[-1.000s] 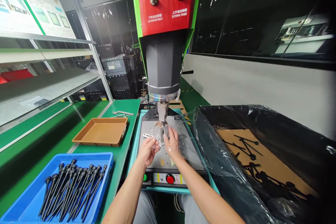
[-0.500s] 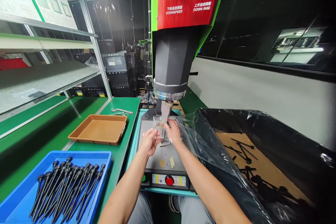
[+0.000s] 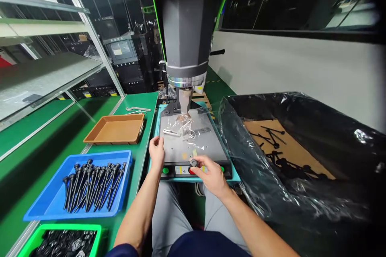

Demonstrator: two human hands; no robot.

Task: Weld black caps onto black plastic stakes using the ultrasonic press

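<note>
Here, head view: we look forward and down past our knees at a press (image 3: 187,32) standing over a grey base plate (image 3: 175,153).
Right hand (image 3: 213,177): our thumb and fingertips pinch a small dark part (image 3: 194,162) at the plate's front edge.
Small dark part: we see it roundish, held up in front of the red button (image 3: 191,171) and partly covering it.
Left hand (image 3: 157,153): our fingers curl loosely, thumb beside the index finger, near the plate's left edge; we cannot tell whether they hold anything.
Press tip (image 3: 185,103): we see it pointing down just above a fixture wrapped in clear film (image 3: 186,127).
Blue tray (image 3: 45,204): to our left, it holds a bundle of black rods (image 3: 87,186) with thick heads.
Green bin (image 3: 69,227): nearer us, it is filled with black pieces (image 3: 60,244).
Brown tray (image 3: 114,129): we see it behind the blue tray, with a wrench (image 3: 139,109) beyond it.
Plastic-lined box (image 3: 262,188): to our right, more black rods lie on its cardboard (image 3: 251,125).
</note>
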